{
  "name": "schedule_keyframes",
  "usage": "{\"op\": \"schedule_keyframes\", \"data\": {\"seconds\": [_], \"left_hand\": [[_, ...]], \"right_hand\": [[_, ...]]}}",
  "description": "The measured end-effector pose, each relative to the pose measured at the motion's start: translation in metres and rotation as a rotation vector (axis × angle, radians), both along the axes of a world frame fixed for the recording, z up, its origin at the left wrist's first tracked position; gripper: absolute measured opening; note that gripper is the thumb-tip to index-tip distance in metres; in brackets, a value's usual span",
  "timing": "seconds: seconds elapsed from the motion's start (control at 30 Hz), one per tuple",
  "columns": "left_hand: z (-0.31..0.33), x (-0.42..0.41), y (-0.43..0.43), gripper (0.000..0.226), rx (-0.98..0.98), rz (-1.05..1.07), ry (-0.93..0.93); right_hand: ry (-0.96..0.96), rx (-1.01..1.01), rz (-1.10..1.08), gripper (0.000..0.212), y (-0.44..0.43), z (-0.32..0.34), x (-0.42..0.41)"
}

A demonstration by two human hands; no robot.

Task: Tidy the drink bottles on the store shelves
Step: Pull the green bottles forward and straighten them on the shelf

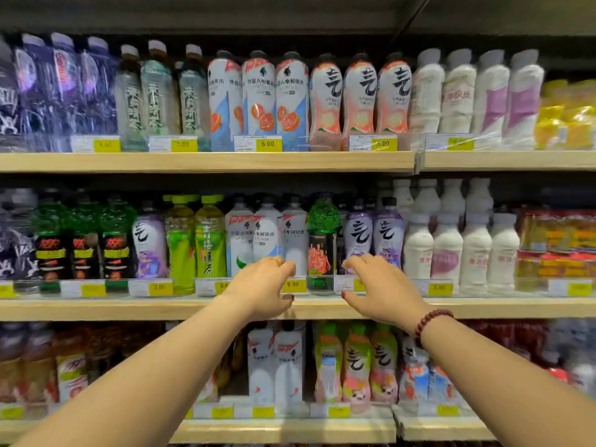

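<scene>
The middle shelf (483, 307) carries a row of drink bottles. My left hand (261, 287) reaches to its front rail, in front of the white electrolyte-water bottles (267, 235); fingers and thumb are apart around the 6.00 price tag (293, 284), holding no bottle. My right hand (382, 290), with a red bead bracelet on the wrist, is spread open below the purple-label bottles (358, 235). One green-capped bottle with a black label (322, 243) stands between the white and purple groups, in the gap between my hands. A single purple-label bottle (149, 243) stands among the green ones further left.
The top shelf (206, 161) holds dark, clear, white-orange and pink bottles behind clear rails with yellow price tags. The bottom shelf (283, 429) holds white cartons and pink-green bottles. White milky bottles (446, 250) fill the middle shelf's right side, with yellow packs beyond.
</scene>
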State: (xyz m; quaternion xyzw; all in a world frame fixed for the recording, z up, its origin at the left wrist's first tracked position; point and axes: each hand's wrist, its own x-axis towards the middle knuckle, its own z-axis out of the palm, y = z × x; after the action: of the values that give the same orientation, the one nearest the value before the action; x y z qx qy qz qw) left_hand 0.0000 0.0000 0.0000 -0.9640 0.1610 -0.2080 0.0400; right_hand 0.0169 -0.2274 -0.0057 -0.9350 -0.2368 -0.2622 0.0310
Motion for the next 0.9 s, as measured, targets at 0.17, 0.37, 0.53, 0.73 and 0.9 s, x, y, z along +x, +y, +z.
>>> {"op": "schedule_keyframes", "data": {"seconds": [0.17, 0.37, 0.53, 0.73, 0.9], "left_hand": [[0.002, 0.048, -0.006, 0.047, -0.086, 0.041, -0.023], [-0.011, 0.086, -0.008, 0.043, -0.105, 0.025, -0.031], [-0.025, 0.098, -0.005, 0.026, -0.083, -0.005, -0.078], [-0.031, 0.105, 0.001, 0.016, -0.162, -0.073, -0.129], [-0.036, 0.111, 0.003, 0.018, -0.205, -0.103, -0.161]], "right_hand": [[0.003, 0.223, 0.11, 0.052, 0.001, 0.028, 0.054], [-0.004, 0.381, 0.201, 0.067, 0.009, 0.045, 0.094], [0.024, 0.469, 0.228, 0.086, 0.02, 0.052, 0.116], [0.058, 0.473, 0.173, 0.112, 0.039, 0.063, 0.14], [0.026, 0.549, 0.202, 0.108, 0.048, 0.061, 0.152]]}}
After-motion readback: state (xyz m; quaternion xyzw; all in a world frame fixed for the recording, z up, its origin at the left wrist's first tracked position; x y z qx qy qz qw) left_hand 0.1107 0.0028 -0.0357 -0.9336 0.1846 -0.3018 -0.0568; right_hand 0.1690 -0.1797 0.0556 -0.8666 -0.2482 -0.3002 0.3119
